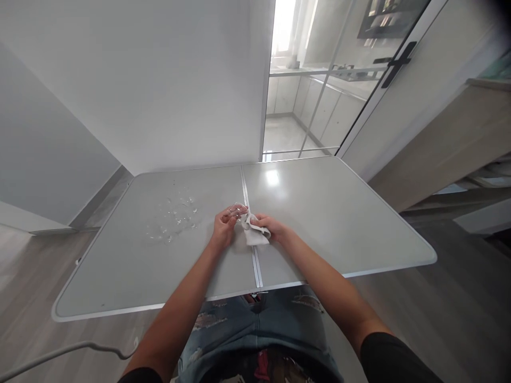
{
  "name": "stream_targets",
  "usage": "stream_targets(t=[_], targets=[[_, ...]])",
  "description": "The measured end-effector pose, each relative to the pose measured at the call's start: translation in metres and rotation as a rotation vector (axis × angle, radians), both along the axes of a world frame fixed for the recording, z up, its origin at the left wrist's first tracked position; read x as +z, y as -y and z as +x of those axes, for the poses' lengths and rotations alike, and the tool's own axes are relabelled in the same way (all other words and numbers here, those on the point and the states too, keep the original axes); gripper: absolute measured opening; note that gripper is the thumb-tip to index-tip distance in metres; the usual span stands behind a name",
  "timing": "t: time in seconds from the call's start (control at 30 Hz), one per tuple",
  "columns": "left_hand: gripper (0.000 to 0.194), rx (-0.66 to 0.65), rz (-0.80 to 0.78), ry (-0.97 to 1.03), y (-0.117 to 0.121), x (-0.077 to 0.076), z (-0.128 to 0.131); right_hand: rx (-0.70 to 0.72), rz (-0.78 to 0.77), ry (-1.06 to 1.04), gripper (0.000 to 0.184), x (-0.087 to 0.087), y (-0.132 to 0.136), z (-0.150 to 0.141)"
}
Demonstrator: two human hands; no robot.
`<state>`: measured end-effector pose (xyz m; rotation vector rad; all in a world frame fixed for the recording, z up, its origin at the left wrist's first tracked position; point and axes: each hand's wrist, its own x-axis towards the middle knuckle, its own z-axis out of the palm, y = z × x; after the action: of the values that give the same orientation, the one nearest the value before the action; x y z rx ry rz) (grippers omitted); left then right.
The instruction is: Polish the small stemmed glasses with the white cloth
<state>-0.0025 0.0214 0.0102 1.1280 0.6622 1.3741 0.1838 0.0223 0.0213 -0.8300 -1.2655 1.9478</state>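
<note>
Pinched in my left hand (224,227) is a clear, shiny, see-through piece (238,210), curved in outline; its exact kind is too small to make out. My right hand (268,225) grips a folded white cloth (255,234), whose upper edge touches the clear piece. Both hands are close together above the table's middle seam. To the left of them, several similar clear pieces (175,217) lie spread out on the tabletop.
The pale folding table (319,223) has a metal rim and a centre seam. Behind it stand a white wall (191,80) and a glass door with a dark handle (397,63). A grey hose or cable (83,346) runs at lower left.
</note>
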Motion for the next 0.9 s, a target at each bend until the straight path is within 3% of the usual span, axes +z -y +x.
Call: stream_targets(t=[0.13,0.3,0.4,0.5,0.63,0.7,0.77,0.9], targets=[[0.058,0.124,-0.004,-0.018,-0.003,-0.004,0.001,-0.059,0.049,0.099,0.051,0.001,-0.001,-0.005],[0.054,0.246,0.023,-0.120,-0.003,-0.005,0.000,-0.310,0.637,0.658,0.033,-0.003,0.000,-0.010],[0.056,0.235,0.036,-0.102,-0.003,-0.005,0.000,-0.412,0.789,0.848,0.023,-0.004,0.002,-0.011],[0.056,0.199,-0.013,-0.053,-0.003,-0.006,0.000,-0.289,0.604,0.621,0.032,-0.002,0.003,-0.010],[0.059,0.122,-0.009,-0.024,-0.004,-0.007,0.000,0.025,0.074,0.131,0.047,0.004,0.000,-0.002],[0.060,0.095,0.008,-0.020,-0.004,-0.007,0.001,0.047,-0.002,0.077,0.050,0.005,-0.001,0.000],[0.058,0.120,0.005,-0.031,-0.004,-0.007,0.001,-0.045,0.142,0.195,0.046,0.004,0.000,-0.002],[0.057,0.191,-0.015,-0.042,-0.005,-0.007,0.000,-0.362,0.662,0.718,0.028,-0.002,0.003,-0.012]])
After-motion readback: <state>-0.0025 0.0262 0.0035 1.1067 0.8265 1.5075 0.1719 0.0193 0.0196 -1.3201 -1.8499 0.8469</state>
